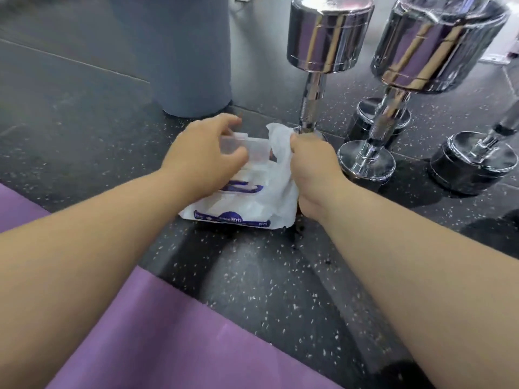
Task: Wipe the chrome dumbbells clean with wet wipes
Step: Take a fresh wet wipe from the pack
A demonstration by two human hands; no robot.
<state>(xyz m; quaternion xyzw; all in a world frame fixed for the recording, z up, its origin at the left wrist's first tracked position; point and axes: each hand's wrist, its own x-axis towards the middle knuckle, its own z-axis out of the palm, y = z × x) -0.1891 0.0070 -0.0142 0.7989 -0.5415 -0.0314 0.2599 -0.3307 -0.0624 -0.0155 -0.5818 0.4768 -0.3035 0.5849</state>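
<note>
Three chrome dumbbells stand on end across the upper right of the frame, on a black speckled floor (280,276). The centre dumbbell (330,37) is upright at top middle, its lower head mostly hidden behind the right hand. The second dumbbell (434,46) stands just to its right, leaning a little in this wide view, its lower head on the floor beside the right wrist. The third dumbbell (474,161) sits at the right edge, with only its lower head and part of the handle in frame. A darker disc shows behind the second one; I cannot tell what it belongs to.

Both bare forearms reach in from the bottom corners and meet at mid-frame over a pack of wet wipes (224,209), white with purple print, lying flat on the floor. The left hand (202,155) curls over the pack's top, thumb and fingers pinching the clear flip lid (247,148), which is raised. The right hand (314,169) is closed in a fist around a wet wipe (279,147). The sheet sticks up above the knuckles and hangs down along the pack's right side, touching it.

A grey round column (191,57) rises at upper left, just behind the pack. A purple mat (168,332) fills the lower left corner.
</note>
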